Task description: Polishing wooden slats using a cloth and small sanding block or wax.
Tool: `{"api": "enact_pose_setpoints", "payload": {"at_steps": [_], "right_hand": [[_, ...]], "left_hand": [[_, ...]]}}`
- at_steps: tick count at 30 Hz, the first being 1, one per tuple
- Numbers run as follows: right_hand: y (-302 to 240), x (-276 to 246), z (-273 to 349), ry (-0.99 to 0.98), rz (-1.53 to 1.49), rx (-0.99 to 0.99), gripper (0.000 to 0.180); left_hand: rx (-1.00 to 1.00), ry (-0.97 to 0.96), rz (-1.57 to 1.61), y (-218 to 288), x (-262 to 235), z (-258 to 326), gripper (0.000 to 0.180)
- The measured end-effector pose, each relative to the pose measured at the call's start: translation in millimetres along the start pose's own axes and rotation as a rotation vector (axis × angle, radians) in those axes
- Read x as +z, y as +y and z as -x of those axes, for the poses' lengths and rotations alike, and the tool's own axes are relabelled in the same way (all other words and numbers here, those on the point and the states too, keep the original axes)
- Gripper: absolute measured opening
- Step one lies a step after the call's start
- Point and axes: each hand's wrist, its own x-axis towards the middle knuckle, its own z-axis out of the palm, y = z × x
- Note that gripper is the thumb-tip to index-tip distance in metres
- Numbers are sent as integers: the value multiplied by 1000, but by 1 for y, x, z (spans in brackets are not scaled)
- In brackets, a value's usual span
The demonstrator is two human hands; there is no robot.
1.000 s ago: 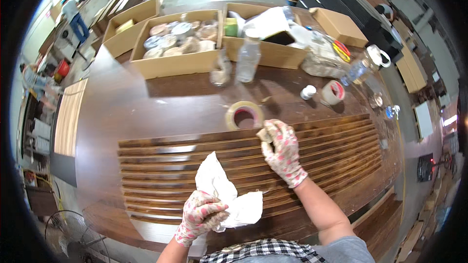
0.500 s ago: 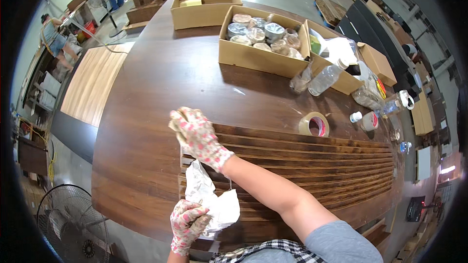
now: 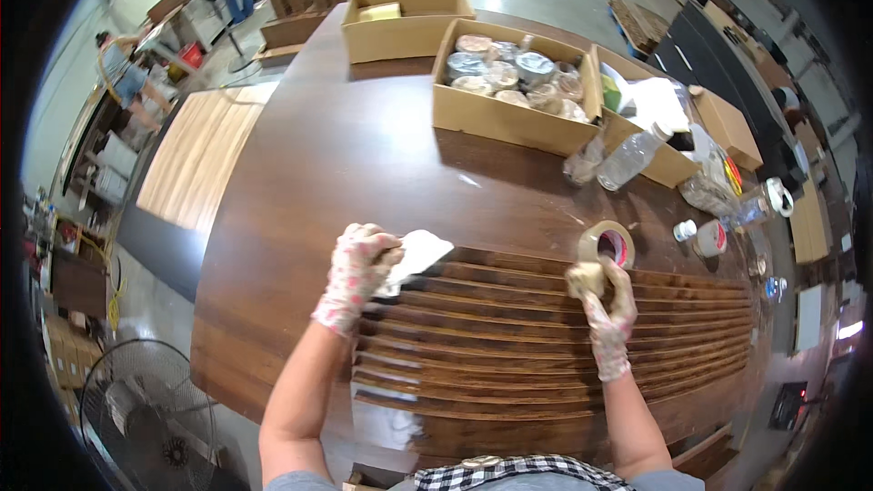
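Leftmost, the gloved left hand [image 3: 356, 275] presses a crumpled white cloth [image 3: 415, 255] onto the slatted dark wooden panel [image 3: 546, 336]; the gloved right hand [image 3: 607, 307] clutches a tan sponge pad [image 3: 586, 278], which could bump the nearby tape roll [image 3: 607, 242].

tape roll [image 3: 607, 242] beside right hand [image 3: 602, 295]

Tape roll [image 3: 607, 242], plastic bottle [image 3: 634, 155], cardboard box of jars [image 3: 514, 86], floor fan [image 3: 145, 414].
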Motion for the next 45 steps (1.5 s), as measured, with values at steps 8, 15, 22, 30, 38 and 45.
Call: {"api": "enact_pose_setpoints", "payload": {"at_steps": [8, 15, 22, 30, 38, 45], "right_hand": [[29, -105, 45, 193, -66, 150, 45], [35, -97, 44, 154, -531, 202, 47], [82, -269, 34, 384, -247, -5, 50], [144, -421, 88, 768, -314, 220, 49], [154, -450, 71, 866, -317, 180, 55], [204, -536, -6, 412, 588, 101, 52]], "left_hand": [[78, -252, 288, 58, 55, -26, 15], [335, -274, 99, 202, 179, -47, 8], [490, -298, 13, 336, 305, -65, 12], [561, -533, 9, 573, 489, -100, 21], [597, -575, 15, 638, 533, -109, 25], [543, -476, -61, 494, 419, -85, 16]]}}
